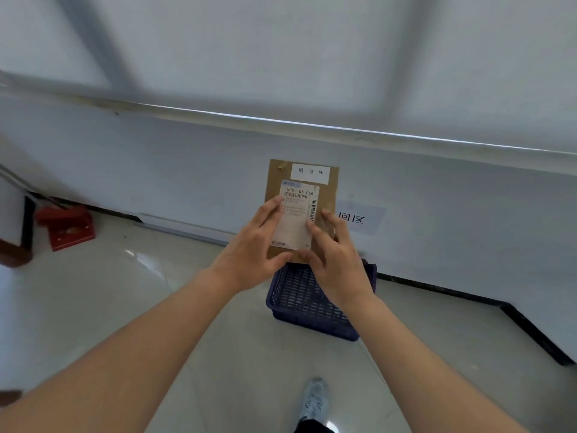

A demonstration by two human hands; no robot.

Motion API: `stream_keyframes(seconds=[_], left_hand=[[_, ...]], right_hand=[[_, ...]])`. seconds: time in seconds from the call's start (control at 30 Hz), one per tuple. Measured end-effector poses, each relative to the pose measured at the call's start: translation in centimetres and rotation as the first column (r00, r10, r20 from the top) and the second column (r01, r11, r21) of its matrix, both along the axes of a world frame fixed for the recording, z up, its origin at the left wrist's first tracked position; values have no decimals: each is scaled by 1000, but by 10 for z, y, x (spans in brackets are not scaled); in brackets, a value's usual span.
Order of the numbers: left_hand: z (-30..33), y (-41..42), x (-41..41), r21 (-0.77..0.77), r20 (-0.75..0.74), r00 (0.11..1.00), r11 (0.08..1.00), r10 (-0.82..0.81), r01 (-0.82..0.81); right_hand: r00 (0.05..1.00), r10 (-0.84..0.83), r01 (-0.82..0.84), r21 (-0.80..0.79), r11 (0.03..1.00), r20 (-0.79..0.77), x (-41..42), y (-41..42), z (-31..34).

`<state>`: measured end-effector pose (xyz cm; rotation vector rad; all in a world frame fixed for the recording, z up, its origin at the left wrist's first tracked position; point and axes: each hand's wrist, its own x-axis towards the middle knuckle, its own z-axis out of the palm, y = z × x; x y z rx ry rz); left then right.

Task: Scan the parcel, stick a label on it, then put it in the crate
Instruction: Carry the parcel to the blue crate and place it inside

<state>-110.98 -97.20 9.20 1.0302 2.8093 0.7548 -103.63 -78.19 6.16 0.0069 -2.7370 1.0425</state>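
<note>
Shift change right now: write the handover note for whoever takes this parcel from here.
Left hand: gripping the parcel on its left side, fingers on the shipping label.
Right hand: gripping the right edge.
Parcel: held upright in the air above the blue crate, which sits on the floor by the wall.
Done: a small white label is stuck at the top. Scanning cannot be confirmed.
Left: lower the parcel into the crate and let go.

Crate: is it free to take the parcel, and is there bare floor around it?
The blue crate looks empty under both hands holding the parcel. Bare tile lies left toward the red object and right.
</note>
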Motion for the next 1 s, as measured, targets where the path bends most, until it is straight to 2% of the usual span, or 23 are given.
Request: stream_keyframes(seconds=[0.43, 0.77, 1.0], left_hand=[[-123, -1, -105, -33, 259, 964, 997, -53, 63], [-243, -23, -187, -23, 392, 902, 978, -182, 207], [-341, -7, -204, -46, 456, 872, 974, -177, 222]], right_hand=[[964, -73, 81, -21, 996, 255, -84, -5, -107], [895, -245, 268, -9, 963, 373, -140, -53, -217], [857, -259, 276, 28, 961, 446, -159, -41, -302]])
